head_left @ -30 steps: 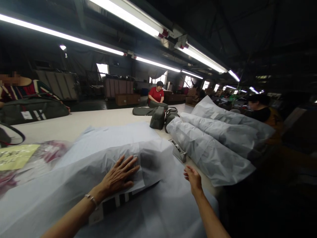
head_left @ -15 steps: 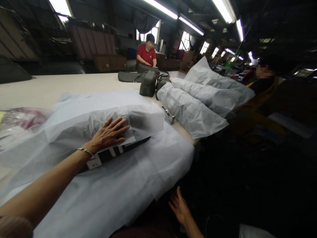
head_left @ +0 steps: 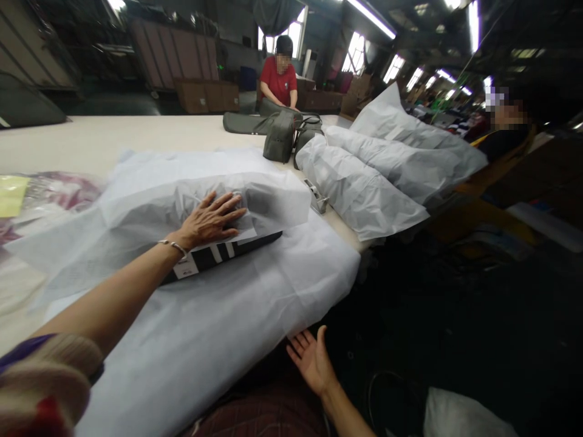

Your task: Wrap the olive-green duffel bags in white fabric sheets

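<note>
One unreadable white label point(head_left: 186, 267) marks the dark bag point(head_left: 224, 251).

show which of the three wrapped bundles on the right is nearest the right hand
The front bundle, beside the grey device; the middle bundle and back bundle lie farther from the right hand.

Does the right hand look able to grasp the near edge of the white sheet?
Probably yes: the open right hand is right at that edge of the white sheet, with nothing visible between.

No text is legible, even on the white tag point(head_left: 186, 267).
</note>
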`<act>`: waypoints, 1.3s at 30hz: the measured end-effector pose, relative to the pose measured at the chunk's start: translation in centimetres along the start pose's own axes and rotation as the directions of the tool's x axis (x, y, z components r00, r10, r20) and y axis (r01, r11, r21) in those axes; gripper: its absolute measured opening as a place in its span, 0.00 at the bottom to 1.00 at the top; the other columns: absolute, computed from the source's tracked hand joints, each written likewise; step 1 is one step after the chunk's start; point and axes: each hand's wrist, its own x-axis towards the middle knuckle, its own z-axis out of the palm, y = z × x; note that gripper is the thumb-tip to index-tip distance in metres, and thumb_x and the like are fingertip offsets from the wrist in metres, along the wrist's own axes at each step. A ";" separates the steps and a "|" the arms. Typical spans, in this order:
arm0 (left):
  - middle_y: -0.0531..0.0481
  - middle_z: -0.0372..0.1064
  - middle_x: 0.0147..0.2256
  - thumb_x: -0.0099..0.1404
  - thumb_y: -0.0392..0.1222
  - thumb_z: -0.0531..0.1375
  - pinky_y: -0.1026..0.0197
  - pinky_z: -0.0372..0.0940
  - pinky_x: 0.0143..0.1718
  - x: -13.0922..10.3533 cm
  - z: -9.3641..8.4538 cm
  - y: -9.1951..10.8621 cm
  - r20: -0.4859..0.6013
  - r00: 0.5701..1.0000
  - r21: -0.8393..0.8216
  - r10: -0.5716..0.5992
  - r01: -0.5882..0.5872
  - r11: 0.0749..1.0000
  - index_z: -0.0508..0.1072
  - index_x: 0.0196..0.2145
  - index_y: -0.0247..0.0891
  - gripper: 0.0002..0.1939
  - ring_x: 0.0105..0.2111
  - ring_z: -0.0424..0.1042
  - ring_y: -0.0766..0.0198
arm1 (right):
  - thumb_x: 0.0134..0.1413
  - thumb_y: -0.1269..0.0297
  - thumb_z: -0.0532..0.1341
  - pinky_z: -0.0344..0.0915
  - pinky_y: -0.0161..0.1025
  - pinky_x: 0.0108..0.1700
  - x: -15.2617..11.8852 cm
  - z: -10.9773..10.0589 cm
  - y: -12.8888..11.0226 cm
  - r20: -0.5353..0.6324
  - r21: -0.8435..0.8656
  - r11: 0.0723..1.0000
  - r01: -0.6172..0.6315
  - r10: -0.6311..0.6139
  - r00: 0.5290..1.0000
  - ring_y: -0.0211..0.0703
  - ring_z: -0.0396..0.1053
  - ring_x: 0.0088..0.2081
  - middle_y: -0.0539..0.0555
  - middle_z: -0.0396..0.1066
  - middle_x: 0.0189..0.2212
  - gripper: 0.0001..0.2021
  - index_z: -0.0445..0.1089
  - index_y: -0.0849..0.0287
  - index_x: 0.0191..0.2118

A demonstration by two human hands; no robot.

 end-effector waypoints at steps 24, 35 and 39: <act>0.46 0.41 0.69 0.67 0.56 0.56 0.43 0.30 0.68 0.0 0.7 -0.3 -0.008 1.000 0.073 -0.006 0.006 0.997 0.55 0.64 0.49 0.31 0.68 0.38 0.54 | 0.34 0.56 0.76 0.68 0.38 0.38 -1.4 5.8 -2.0 -0.259 -0.071 0.997 0.037 -0.055 0.964 0.43 0.72 0.38 0.50 0.78 0.37 0.23 0.74 0.55 0.39; 0.45 0.42 0.68 0.66 0.55 0.57 0.43 0.31 0.68 -0.1 0.6 -0.5 -0.043 0.999 0.052 0.016 -0.014 0.999 0.57 0.64 0.48 0.30 0.68 0.41 0.54 | 0.42 0.58 0.71 0.65 0.43 0.51 -2.7 9.0 -4.8 -0.131 -0.141 0.953 0.267 -0.285 0.949 0.49 0.70 0.48 0.53 0.77 0.41 0.18 0.75 0.57 0.42; 0.45 0.42 0.68 0.67 0.55 0.56 0.43 0.31 0.68 -0.1 0.7 -0.5 -0.041 0.999 0.071 0.015 -0.012 0.997 0.57 0.64 0.48 0.31 0.68 0.41 0.53 | 0.43 0.56 0.70 0.65 0.45 0.52 -3.3 9.8 -5.1 -0.099 -0.230 0.945 0.233 -0.261 0.960 0.51 0.70 0.48 0.54 0.77 0.40 0.19 0.75 0.59 0.42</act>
